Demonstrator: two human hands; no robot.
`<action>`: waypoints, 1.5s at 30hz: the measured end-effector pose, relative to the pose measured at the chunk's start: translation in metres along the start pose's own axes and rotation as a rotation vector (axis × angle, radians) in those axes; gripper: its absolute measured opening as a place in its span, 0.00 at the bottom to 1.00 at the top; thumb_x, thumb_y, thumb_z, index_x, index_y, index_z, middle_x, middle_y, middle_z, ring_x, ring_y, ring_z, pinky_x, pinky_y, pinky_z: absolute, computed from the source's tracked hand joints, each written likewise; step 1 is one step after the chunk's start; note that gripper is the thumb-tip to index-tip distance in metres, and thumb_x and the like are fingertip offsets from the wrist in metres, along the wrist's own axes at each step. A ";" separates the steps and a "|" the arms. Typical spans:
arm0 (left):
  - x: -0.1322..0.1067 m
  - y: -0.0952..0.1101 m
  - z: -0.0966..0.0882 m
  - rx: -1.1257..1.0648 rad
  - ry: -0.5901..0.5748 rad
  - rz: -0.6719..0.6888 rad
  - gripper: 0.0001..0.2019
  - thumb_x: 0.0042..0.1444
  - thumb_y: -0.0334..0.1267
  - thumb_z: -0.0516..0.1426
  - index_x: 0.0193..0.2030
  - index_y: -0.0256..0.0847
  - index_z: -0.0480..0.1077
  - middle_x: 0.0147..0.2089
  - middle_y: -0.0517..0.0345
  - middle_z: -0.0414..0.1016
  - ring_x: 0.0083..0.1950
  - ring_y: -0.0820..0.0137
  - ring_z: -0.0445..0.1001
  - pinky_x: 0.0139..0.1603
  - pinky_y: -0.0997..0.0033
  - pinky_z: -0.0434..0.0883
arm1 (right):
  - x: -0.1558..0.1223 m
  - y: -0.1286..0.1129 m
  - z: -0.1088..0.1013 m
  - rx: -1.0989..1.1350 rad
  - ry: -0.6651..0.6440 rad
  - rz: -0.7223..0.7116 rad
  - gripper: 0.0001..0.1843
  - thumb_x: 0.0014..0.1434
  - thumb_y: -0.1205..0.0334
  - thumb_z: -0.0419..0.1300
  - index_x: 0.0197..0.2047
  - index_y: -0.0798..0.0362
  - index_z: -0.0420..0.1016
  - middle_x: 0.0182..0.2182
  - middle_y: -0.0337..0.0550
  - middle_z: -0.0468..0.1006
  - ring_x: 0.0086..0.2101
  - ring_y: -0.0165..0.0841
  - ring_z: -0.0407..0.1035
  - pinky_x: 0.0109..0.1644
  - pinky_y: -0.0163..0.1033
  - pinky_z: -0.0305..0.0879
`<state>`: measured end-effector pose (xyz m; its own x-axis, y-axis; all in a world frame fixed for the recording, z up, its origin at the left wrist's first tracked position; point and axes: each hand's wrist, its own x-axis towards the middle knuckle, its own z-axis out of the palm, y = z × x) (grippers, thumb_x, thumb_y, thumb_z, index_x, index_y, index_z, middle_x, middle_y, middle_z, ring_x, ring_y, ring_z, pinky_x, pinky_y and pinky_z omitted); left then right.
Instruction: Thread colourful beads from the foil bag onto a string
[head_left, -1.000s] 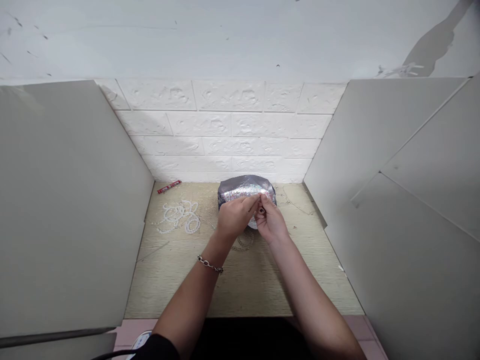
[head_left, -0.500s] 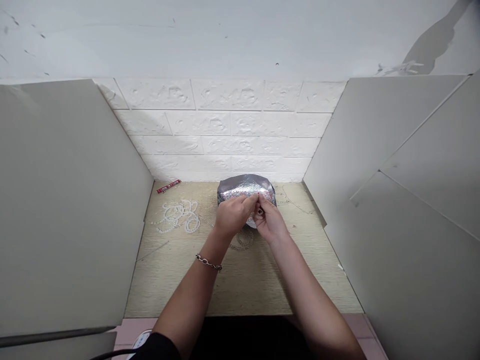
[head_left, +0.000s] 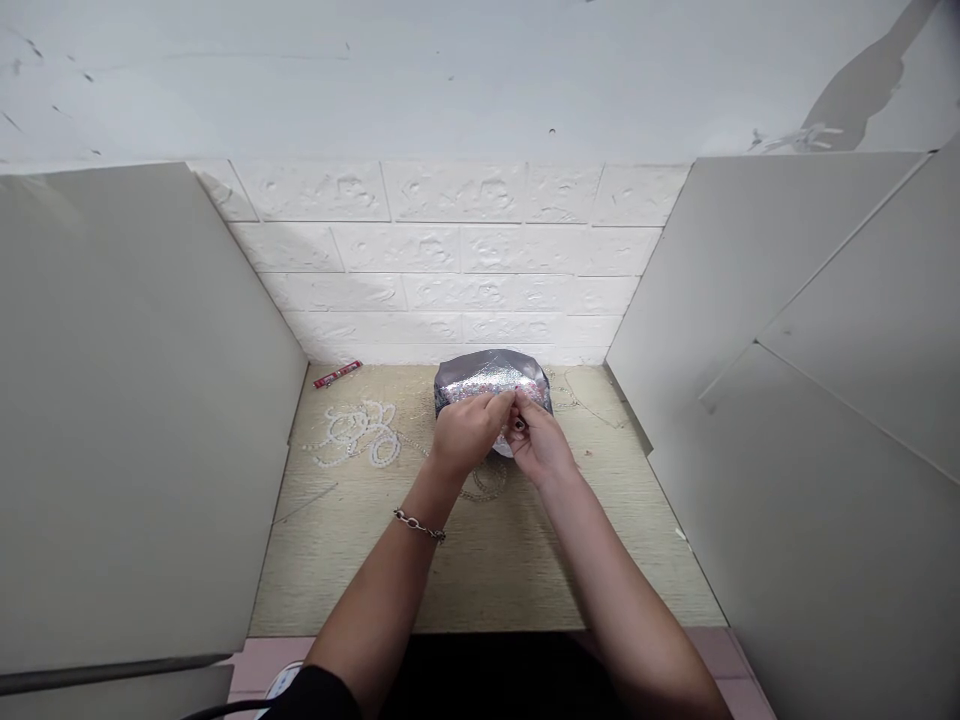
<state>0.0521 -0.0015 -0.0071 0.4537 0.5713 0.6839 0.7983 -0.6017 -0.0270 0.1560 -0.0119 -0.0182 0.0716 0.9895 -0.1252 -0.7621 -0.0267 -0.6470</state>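
My left hand [head_left: 469, 430] and my right hand [head_left: 541, 440] meet fingertip to fingertip over a shiny silver-grey pouch [head_left: 491, 366]. Both are closed in a pinch. Whatever lies between the fingertips is too small to make out; a tiny red spot shows where they meet. Behind and beneath the hands, the pouch stands near the back wall, its sparkly front partly covered by them. A loop of clear beads [head_left: 486, 484] lies on the table just below my wrists.
On the left of the table [head_left: 495, 580] lie coiled strands of white beads [head_left: 360, 435]. Behind them is a small red strip-like object [head_left: 337, 374]. A thin needle-like rod [head_left: 307, 502] rests near the left edge. Grey panels [head_left: 135, 400] wall in both sides.
Both hands stay pinched together in nearly the same spot. The whole view has shifted very slightly; nothing on the table has visibly moved.
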 end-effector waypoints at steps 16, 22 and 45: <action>0.002 0.002 -0.002 -0.049 0.053 -0.002 0.13 0.55 0.40 0.45 0.36 0.42 0.69 0.26 0.58 0.72 0.26 0.77 0.67 0.23 0.79 0.56 | -0.004 -0.005 0.007 -0.244 0.008 -0.235 0.11 0.42 0.57 0.59 0.21 0.55 0.63 0.13 0.30 0.59 0.15 0.20 0.49 0.16 0.28 0.43; 0.003 0.004 -0.001 -0.119 0.085 -0.074 0.12 0.54 0.41 0.46 0.34 0.41 0.70 0.26 0.60 0.73 0.27 0.78 0.69 0.24 0.79 0.58 | -0.003 -0.003 0.004 -0.303 0.025 -0.300 0.12 0.44 0.54 0.57 0.22 0.55 0.65 0.16 0.32 0.60 0.17 0.20 0.51 0.17 0.29 0.45; 0.008 -0.008 -0.007 -0.316 0.078 -0.103 0.11 0.52 0.40 0.50 0.37 0.43 0.72 0.29 0.60 0.75 0.31 0.77 0.71 0.29 0.81 0.63 | -0.006 -0.015 0.001 -0.638 -0.033 -0.333 0.13 0.47 0.54 0.54 0.30 0.55 0.72 0.17 0.34 0.63 0.19 0.23 0.56 0.20 0.29 0.53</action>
<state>0.0469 0.0038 0.0041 0.3361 0.6008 0.7253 0.6703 -0.6935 0.2639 0.1661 -0.0177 -0.0073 0.2074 0.9632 0.1711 -0.1778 0.2091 -0.9616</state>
